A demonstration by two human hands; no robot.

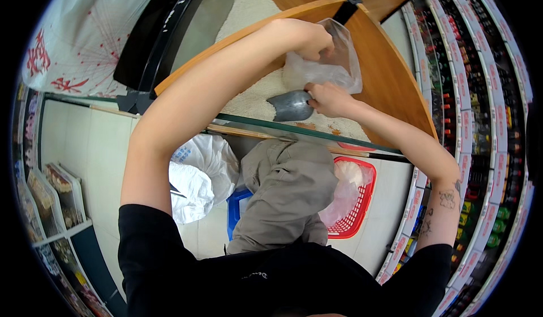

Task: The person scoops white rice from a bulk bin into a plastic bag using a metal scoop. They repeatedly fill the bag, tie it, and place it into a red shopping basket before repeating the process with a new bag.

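In front of me white rice (250, 98) lies in a wooden bin with a glass front. My left hand (312, 41) reaches over the wooden divider (212, 49), its fingers on the upper part of a clear plastic bag (350, 58); the bag hides part of the fingertips. The lower part of the bag rests at the rice, against the wooden side. My right hand (331, 99) grips a grey metal scoop (290, 105) just below the bag. The scoop's mouth points left, at the rice. Whether the bag holds rice is hard to tell.
The glass front edge (271, 125) runs between me and the bin. Below it stand a red plastic basket (370, 189) with bagged goods, white plastic sacks (216, 164) and a blue plastic stool or crate (234, 211). Stocked shelves (464, 147) line the right; clear containers (63, 194) stand left.
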